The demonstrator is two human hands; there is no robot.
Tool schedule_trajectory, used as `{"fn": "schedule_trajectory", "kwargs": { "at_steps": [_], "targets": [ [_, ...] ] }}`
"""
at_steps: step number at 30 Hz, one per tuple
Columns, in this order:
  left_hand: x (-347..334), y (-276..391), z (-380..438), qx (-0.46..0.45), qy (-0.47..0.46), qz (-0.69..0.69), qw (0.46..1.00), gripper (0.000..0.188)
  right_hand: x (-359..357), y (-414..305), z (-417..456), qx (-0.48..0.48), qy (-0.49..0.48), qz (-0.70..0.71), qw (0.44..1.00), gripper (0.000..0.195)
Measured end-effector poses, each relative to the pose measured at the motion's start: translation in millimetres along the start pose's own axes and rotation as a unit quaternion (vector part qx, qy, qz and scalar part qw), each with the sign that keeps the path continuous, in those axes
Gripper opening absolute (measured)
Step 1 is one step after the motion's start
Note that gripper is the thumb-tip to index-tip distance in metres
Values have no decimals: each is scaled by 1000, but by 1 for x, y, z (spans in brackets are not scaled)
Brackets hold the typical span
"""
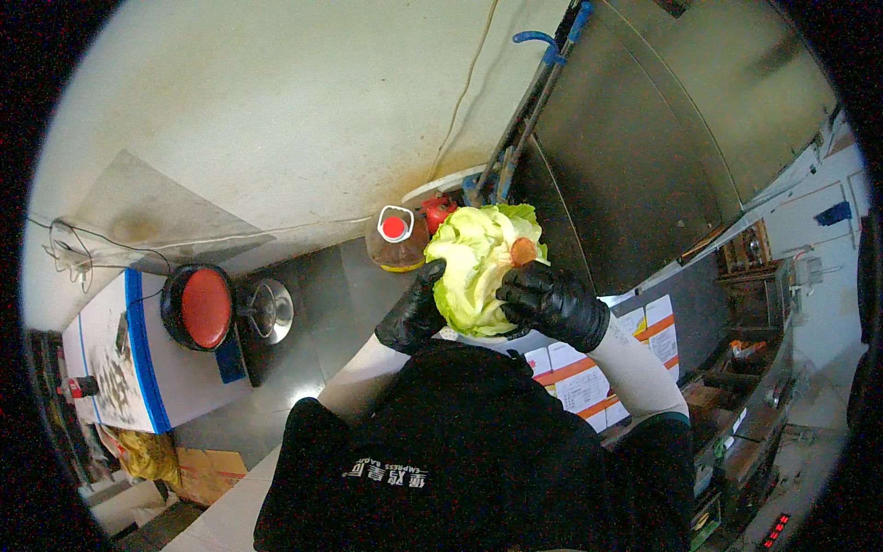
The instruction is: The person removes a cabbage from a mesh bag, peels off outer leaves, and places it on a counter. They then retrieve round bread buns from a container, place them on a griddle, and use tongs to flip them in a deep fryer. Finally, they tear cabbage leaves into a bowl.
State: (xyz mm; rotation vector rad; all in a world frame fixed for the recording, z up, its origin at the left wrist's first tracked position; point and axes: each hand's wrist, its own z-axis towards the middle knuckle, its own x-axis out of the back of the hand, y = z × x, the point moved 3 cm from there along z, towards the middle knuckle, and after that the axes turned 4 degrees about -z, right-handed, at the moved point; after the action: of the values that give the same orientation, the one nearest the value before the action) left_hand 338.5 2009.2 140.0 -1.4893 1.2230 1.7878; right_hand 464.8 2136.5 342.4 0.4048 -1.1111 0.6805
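A head of lettuce (472, 265), pale green with a brownish cut stem facing up, is held in front of my body. My left hand (416, 310), in a black glove, holds it from the left, with the thumb against the outer leaves. Black-gloved too, my right hand (552, 303) grips the lower right side just below the stem, its fingers bent onto the leaves. Part of a pale, perforated surface shows beneath the lettuce; most of it is hidden by the lettuce and my hands.
A large plastic jug (397, 248) with a red cap stands near the wall. To the left is a round red-topped stool (205, 308) beside a white box with blue edging (145, 352). Printed cartons (583, 386) lie at right, near a dark metal panel (621, 159). Blue-handled poles (534, 103) lean behind.
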Motion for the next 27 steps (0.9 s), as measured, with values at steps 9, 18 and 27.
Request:
{"fn": "schedule_trajectory", "kwargs": {
  "at_steps": [9,18,27],
  "targets": [
    [-97,5,-17,-21,4,-56,998,57,5,11,-1,-286,218,273,892,16],
    [-128,11,-15,13,-83,-90,992,82,-7,66,-67,-513,303,297,746,25],
    [-97,12,-25,-13,21,22,999,73,21,9,8,-201,39,77,976,35]
  ]
}}
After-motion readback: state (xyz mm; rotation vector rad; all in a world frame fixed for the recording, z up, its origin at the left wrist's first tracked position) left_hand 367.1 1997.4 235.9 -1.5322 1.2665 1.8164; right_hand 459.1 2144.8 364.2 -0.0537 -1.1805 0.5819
